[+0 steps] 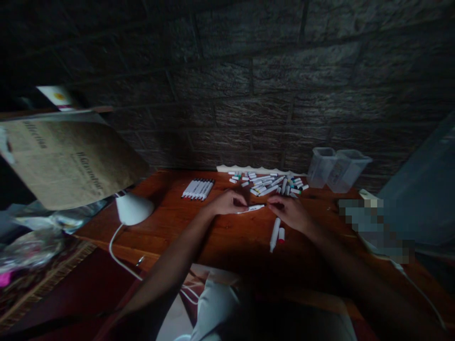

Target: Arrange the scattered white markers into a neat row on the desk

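Pinching a marker (pixel 255 208) with left hand (pixel 226 202), can't tell on right hand's grip (pixel 290 211); neat row (pixel 198 189) done, loose pile (pixel 268 190) left.

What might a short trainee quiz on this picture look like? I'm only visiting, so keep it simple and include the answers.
1. Multiple choice: what stands at the back right of the table?
A) a lamp
B) two clear containers
C) a paper cup
2. True or false: a white marker is between the left hand and the right hand.
3. Fill the gap: the loose white cap nearest the person has a ____ rim.

Key: 1. B; 2. true; 3. red.
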`<state>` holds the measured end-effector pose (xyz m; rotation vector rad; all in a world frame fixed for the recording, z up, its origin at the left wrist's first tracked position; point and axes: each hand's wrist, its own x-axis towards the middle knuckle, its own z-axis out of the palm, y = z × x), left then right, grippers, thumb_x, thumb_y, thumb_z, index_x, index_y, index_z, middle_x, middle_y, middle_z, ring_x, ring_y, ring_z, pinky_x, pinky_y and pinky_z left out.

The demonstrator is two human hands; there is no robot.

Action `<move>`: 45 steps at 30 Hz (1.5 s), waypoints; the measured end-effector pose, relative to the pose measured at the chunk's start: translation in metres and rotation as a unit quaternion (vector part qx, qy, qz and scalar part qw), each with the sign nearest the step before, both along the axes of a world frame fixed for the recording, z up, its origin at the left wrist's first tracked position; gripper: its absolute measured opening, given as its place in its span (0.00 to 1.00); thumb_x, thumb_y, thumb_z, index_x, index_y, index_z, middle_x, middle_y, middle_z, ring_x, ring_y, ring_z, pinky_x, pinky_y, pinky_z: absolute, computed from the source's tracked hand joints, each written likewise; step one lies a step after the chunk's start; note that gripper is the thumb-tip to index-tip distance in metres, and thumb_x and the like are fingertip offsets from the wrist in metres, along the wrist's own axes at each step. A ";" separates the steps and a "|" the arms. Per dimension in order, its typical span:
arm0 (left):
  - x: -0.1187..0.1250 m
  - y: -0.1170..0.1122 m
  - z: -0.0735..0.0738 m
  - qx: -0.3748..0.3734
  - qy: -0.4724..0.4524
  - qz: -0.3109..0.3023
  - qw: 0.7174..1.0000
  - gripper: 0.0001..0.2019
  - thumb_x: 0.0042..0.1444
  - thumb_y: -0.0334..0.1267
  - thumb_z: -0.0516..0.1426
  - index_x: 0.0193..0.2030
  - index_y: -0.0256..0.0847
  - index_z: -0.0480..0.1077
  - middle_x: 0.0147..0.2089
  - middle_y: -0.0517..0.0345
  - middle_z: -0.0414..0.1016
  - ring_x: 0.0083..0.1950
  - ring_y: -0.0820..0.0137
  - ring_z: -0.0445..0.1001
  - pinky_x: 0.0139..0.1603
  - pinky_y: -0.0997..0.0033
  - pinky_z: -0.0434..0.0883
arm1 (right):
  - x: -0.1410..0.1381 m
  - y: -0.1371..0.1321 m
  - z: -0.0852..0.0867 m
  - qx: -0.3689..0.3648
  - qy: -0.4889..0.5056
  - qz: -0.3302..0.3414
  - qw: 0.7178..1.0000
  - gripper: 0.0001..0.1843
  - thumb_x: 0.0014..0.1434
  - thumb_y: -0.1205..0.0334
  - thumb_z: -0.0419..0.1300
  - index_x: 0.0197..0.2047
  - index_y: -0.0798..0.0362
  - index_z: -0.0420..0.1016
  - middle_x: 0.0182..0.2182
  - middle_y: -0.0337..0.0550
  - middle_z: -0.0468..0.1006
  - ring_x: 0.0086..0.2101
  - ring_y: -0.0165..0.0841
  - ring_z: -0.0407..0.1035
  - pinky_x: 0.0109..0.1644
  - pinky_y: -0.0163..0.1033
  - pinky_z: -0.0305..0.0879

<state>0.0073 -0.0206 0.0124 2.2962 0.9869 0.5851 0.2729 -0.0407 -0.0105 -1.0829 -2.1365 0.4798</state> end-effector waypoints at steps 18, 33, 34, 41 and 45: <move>-0.028 0.014 -0.005 0.200 0.113 0.139 0.963 0.11 0.54 0.30 0.55 0.36 0.44 0.80 0.47 0.53 0.76 0.52 0.63 0.71 0.56 0.61 0.64 | 0.003 -0.006 0.014 -0.030 -0.018 -0.054 0.998 0.14 0.61 0.57 0.54 0.39 0.51 0.80 0.37 0.42 0.83 0.35 0.34 0.76 0.43 0.39 0.70; -0.022 0.007 -0.003 0.104 0.129 0.213 0.963 0.09 0.55 0.39 0.57 0.39 0.43 0.76 0.39 0.59 0.80 0.39 0.69 0.75 0.41 0.75 0.68 | 0.005 -0.005 0.013 -0.032 -0.033 -0.055 0.997 0.15 0.61 0.54 0.53 0.39 0.49 0.80 0.38 0.41 0.83 0.37 0.36 0.76 0.44 0.39 0.70; -0.024 0.007 -0.002 0.100 0.143 0.238 0.956 0.08 0.54 0.36 0.57 0.39 0.44 0.77 0.40 0.59 0.80 0.40 0.69 0.76 0.42 0.75 0.68 | 0.005 -0.005 0.013 -0.032 -0.032 -0.059 0.997 0.15 0.61 0.54 0.53 0.39 0.49 0.80 0.38 0.41 0.83 0.37 0.36 0.76 0.44 0.39 0.70; -0.038 0.008 0.001 0.089 0.197 0.367 0.905 0.09 0.54 0.37 0.56 0.39 0.46 0.77 0.39 0.55 0.80 0.41 0.64 0.76 0.42 0.70 0.68 | 0.005 -0.004 0.013 -0.040 -0.037 -0.062 0.997 0.15 0.61 0.54 0.53 0.39 0.49 0.80 0.38 0.41 0.83 0.37 0.36 0.77 0.44 0.39 0.70; -0.039 0.008 0.004 0.085 0.223 0.425 0.873 0.10 0.53 0.44 0.57 0.38 0.44 0.77 0.39 0.50 0.80 0.43 0.58 0.76 0.43 0.65 0.68 | 0.006 -0.003 0.011 -0.036 -0.025 -0.058 0.997 0.15 0.61 0.54 0.53 0.39 0.49 0.80 0.39 0.42 0.83 0.38 0.36 0.77 0.44 0.40 0.71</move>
